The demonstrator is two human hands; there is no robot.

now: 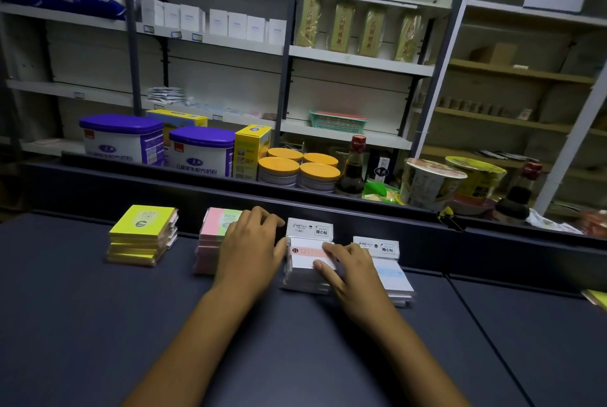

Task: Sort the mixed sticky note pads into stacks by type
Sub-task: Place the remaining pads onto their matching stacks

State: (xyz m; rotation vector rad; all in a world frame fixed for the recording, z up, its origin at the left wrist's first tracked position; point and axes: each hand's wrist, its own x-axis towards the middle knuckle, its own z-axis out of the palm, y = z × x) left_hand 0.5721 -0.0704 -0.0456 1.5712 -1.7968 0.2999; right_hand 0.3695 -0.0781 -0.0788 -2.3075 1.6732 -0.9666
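Forearms: nearest to us, both rise from the 6 o'clock edge over the dark counter (98, 324) and converge on the middle stack.
Right hand (353, 278): our fingers (323, 267) lie fairly straight across the top of the white pad stack with the pink band (307, 258), pressing down on it from its 3 o'clock side; we see nothing pinched or curled round.
Left hand (249, 242): it rests at the stack's 9 o'clock side, thumb against the stack's left edge, fingers relaxed and bent over toward the counter's raised back rail (427, 222); it grips nothing that we can make out.
Task stack: the pink-banded white stack sits between our two hands, near the centre of the counter, against the rail.
Blue-banded white stack (392, 272): just beside the centre stack at 3 o'clock, partly hidden by our right hand.
Pink and green stack (213, 229): at 9 o'clock of the left hand, partly covered by it.
Yellow stack (141, 235): further out at 9 o'clock, standing apart from the others.
Beyond the rail: at 12 o'clock, purple-lidded tubs (200, 150), orange-lidded jars (299, 170) and a dark sauce bottle (353, 170) in front of shelving.
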